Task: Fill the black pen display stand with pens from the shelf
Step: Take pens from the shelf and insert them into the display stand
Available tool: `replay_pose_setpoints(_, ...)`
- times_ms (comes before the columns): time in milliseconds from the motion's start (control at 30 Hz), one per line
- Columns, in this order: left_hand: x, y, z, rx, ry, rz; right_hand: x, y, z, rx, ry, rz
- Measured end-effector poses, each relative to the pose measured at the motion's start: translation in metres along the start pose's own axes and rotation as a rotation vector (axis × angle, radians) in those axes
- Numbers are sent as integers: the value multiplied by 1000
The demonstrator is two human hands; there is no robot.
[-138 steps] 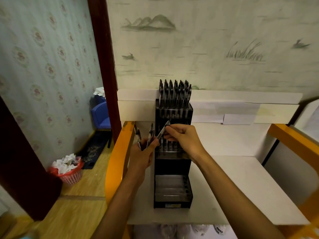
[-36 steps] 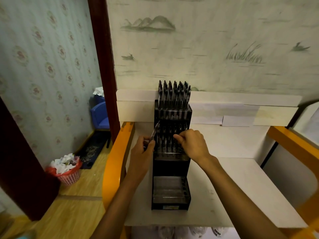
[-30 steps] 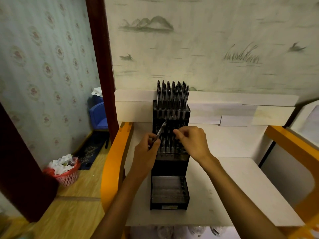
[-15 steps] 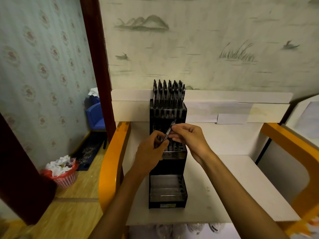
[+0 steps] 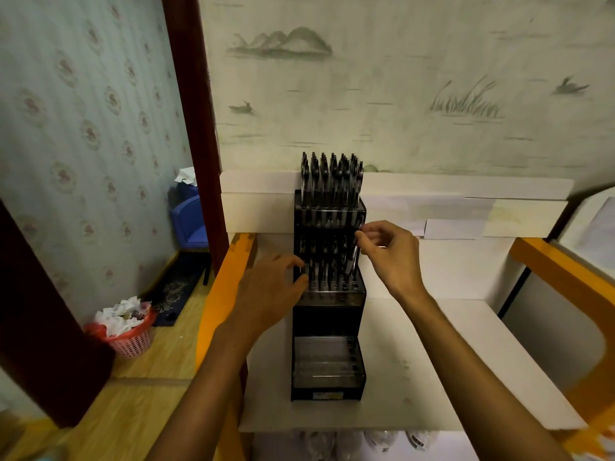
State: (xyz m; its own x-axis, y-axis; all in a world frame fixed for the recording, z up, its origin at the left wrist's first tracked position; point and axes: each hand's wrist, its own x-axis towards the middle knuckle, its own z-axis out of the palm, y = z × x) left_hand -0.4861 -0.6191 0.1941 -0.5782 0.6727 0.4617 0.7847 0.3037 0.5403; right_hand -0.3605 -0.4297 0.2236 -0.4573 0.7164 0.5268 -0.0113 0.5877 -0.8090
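At the stand's left edge the left hand [image 5: 273,287], its pen now handed over, rests slack-fingered against the black pen display stand [image 5: 327,294] on the desk [image 5: 449,354], while the right hand [image 5: 389,251] pinches that pen [image 5: 355,252] into the middle tier, leaving the bottom tier unfilled

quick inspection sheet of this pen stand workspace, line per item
surface: white shelf with orange side rails.
job's things: black pen display stand upright on the shelf; top tier full of pens, middle tier mostly filled, bottom tier empty.
clutter: nothing seen on the shelf.
grippers: right hand pinches a pen at the middle tier's right edge; left hand empty, fingers at the stand's left side.
cables: nothing seen.
surroundings: painted wallpaper behind, red waste basket with paper on the wooden floor, blue chair beyond.
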Motion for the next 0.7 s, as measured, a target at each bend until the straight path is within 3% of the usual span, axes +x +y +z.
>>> replay_pose_setpoints(700, 2, 8, 11, -64, -56, 19, -11, 34, 19, -370, -192, 9)
